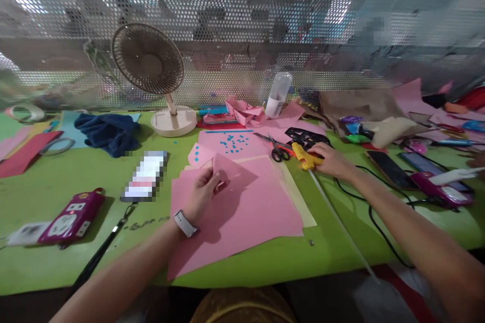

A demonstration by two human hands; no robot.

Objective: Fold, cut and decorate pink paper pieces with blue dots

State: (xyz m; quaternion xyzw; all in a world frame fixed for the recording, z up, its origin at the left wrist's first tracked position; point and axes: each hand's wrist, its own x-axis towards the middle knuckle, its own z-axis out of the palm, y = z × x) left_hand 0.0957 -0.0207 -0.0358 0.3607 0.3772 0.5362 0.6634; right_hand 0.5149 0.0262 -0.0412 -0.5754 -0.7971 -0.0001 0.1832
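Note:
My left hand [205, 185], wearing a light watch at the wrist, pinches a folded piece of pink paper [237, 175] above a large pink sheet [253, 222]. That sheet lies over a pale yellow sheet [299, 207]. On the right, my right hand [331, 160] is closed on a yellow hot glue gun [302, 155], with a long whitish glue stick [337, 217] trailing from its rear towards the table's front edge. Black-handled scissors [280, 155] lie just left of the gun. Beyond the sheets, several small blue paper bits [233, 143] are scattered on pink paper.
A fan [172, 121] stands at the back left, near a dark blue cloth [108, 131]. Left sit a phone [146, 176] and a magenta power strip [71, 217]. Black cables [373, 222], two phones and another magenta power strip [441, 191] lie right. A perforated metal screen [242, 25] rises behind.

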